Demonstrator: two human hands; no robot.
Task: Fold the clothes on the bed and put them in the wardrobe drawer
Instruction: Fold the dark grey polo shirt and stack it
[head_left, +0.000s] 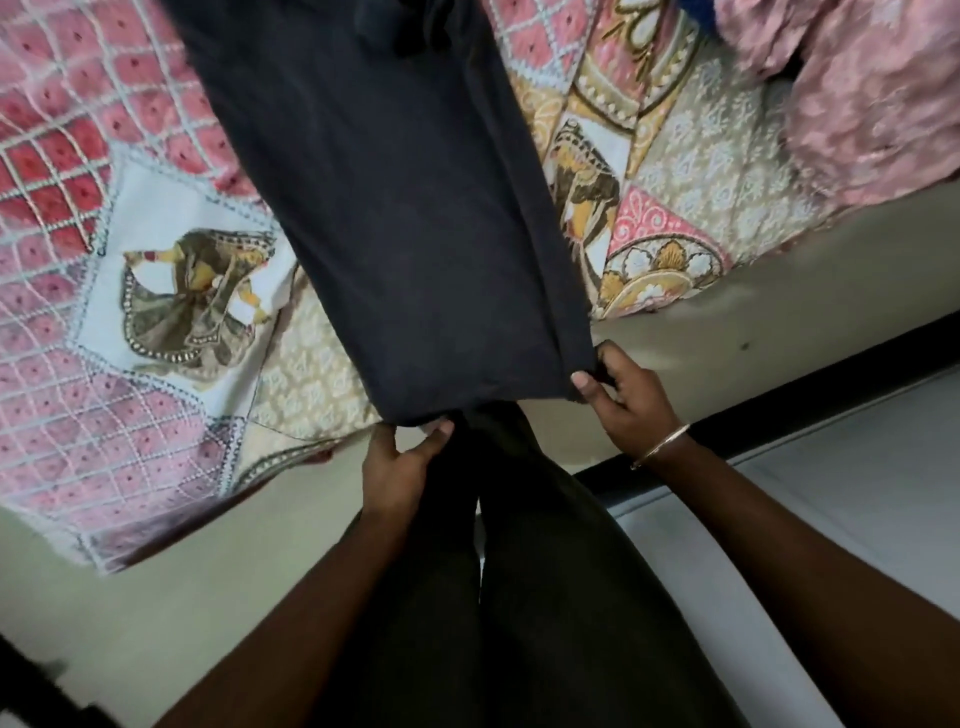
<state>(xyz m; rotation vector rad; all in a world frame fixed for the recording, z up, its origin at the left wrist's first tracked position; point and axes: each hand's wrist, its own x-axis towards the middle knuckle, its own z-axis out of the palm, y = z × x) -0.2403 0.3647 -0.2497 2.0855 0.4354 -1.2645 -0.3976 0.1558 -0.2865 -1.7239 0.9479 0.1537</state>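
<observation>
At the left of the frame we see the patterned bedspread (130, 291) covering the bed, with a dark garment (395, 234) laid lengthwise across it from top centre to lower centre. Our left hand (400, 467) pinches the garment's near left corner between thumb and fingers. Our right hand (623, 400), wearing a bangle (660, 447), pinches the near right corner; a pink garment (872, 93) lies at upper right.

Arms: your forearms are bare, no sleeves.
Right wrist: you wear a thin gold-coloured bangle (660, 446).
Legs: you wear dark trousers (519, 597).
</observation>
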